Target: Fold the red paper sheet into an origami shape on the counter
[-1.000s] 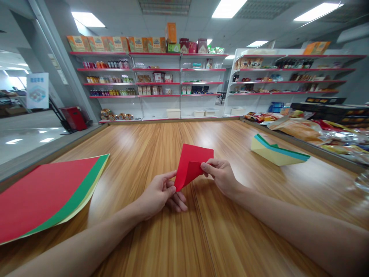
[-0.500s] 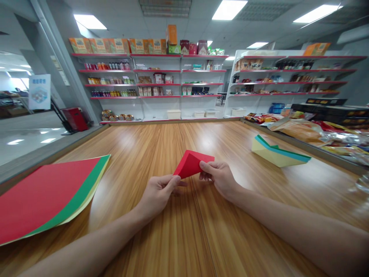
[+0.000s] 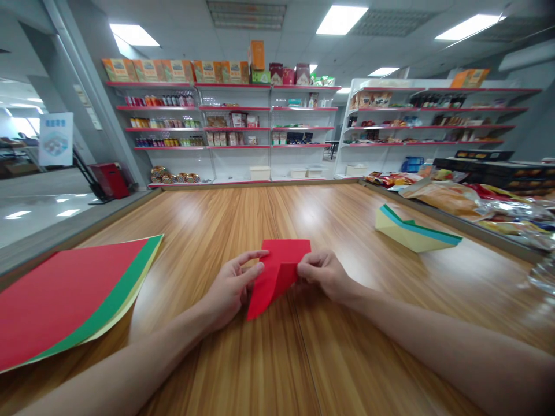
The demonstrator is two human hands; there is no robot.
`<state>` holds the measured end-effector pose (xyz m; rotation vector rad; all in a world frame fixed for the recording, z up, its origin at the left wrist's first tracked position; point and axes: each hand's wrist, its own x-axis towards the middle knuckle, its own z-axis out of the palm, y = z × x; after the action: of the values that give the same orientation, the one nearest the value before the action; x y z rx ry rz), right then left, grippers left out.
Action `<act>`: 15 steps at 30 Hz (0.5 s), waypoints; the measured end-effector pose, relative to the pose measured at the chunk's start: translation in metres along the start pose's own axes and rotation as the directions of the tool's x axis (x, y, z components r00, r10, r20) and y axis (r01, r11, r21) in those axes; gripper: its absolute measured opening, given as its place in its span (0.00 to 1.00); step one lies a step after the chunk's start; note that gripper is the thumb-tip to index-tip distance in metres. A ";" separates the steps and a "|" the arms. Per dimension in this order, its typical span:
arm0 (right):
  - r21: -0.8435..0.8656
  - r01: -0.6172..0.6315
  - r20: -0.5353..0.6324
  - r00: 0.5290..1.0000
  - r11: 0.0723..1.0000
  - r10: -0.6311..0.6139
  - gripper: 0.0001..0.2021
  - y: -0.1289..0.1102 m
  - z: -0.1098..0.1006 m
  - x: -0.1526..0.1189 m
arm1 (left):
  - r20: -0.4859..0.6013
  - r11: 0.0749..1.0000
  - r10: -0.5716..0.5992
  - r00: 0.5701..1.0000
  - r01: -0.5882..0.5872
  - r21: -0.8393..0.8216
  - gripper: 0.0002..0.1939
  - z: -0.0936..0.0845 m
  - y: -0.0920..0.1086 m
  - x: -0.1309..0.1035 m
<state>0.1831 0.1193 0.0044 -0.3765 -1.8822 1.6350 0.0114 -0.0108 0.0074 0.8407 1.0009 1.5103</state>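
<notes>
A folded sheet of red paper (image 3: 286, 251) is held between my two hands above the wooden table, one flap standing partly open and its lower-left corner pointing down toward me. My right hand (image 3: 327, 274) pinches the paper's right edge at the flap between thumb and fingers. At the left edge, the thumb and index fingertips of my left hand (image 3: 232, 283) rest on the paper. Its other fingers are partly hidden behind the sheet. To the right on the table stands a folded paper boat (image 3: 416, 234) in yellow, blue and green.
A stack of coloured paper sheets (image 3: 78, 294), red on top with green and pale yellow beneath, lies at the left of the wooden table (image 3: 208, 219). Packaged snacks (image 3: 451, 196) are heaped past the table's right rim. Stocked shelves (image 3: 234, 107) stand behind.
The red paper has turned and come nearer, its flap now opened out from a compact pointed shape. My left hand has shifted from the lower corner to the left edge.
</notes>
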 end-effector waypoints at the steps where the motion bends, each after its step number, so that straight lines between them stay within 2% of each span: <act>1: -0.036 0.016 0.067 0.998 0.999 -0.014 0.16 -0.002 0.002 -0.002 | -0.031 1.000 0.002 1.000 -0.001 0.030 0.27 0.000 -0.001 0.000; 2: -0.074 0.040 0.121 0.992 0.996 -0.031 0.15 -0.003 0.004 -0.005 | -0.065 0.998 0.015 0.998 -0.011 0.067 0.29 0.001 -0.002 0.001; 5: -0.161 0.110 0.211 0.975 0.981 -0.074 0.13 -0.007 0.013 -0.011 | -0.155 0.980 0.080 0.985 -0.050 0.193 0.19 0.006 -0.005 0.001; 6: -0.175 0.124 0.234 0.969 0.977 -0.081 0.13 -0.009 0.016 -0.013 | -0.192 0.969 0.106 0.976 -0.058 0.242 0.19 0.008 -0.005 0.000; 9: -0.181 0.153 0.282 0.954 0.972 -0.098 0.12 -0.013 0.024 -0.017 | -0.324 0.931 0.188 0.927 -0.063 0.359 0.25 0.015 -0.001 -0.002; 12: -0.167 0.169 0.273 0.954 0.971 -0.119 0.11 -0.016 0.030 -0.020 | -0.381 0.914 0.204 0.902 -0.037 0.403 0.26 0.020 0.006 -0.006; 15: -0.159 0.129 0.161 0.981 0.979 -0.103 0.12 -0.014 0.028 -0.017 | -0.325 0.913 0.193 0.926 -0.048 0.405 0.22 0.021 0.008 -0.008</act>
<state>0.1819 0.0849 0.0120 -0.2100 -2.1229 1.4678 0.0283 -0.0156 0.0234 0.9360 1.5870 1.6337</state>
